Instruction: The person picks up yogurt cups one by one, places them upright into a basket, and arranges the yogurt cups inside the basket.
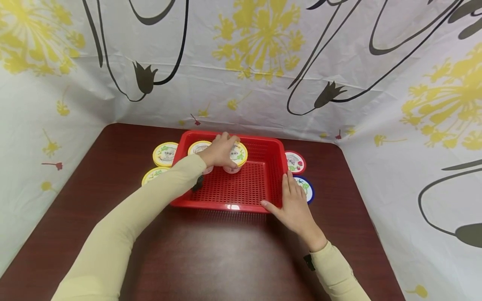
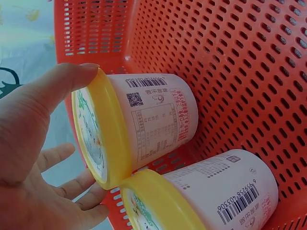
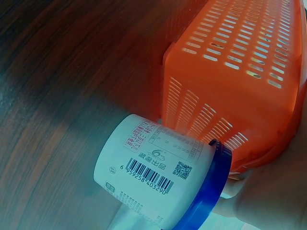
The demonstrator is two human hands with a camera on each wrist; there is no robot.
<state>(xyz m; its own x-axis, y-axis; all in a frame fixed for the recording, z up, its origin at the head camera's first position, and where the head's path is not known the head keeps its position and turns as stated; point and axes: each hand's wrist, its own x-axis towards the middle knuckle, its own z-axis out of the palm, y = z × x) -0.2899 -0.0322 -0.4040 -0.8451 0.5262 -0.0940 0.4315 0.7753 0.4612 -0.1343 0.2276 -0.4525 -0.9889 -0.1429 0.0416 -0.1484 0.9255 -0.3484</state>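
Inside the red plastic basket, my left hand grips a white tub with a yellow lid. In the left wrist view the thumb presses one edge of that tub's lid, and the fingers lie along the opposite edge. A second yellow-lidded tub stands close beside it in the basket. My right hand rests on the basket's near right corner, fingers straight along the side and thumb over the front rim. Just outside that corner is a white tub with a blue lid.
Left of the basket stand two more yellow-lidded tubs, one farther back and one nearer, partly behind the left sleeve. A red-lidded tub is at the right. Patterned cloth surrounds the dark wooden table.
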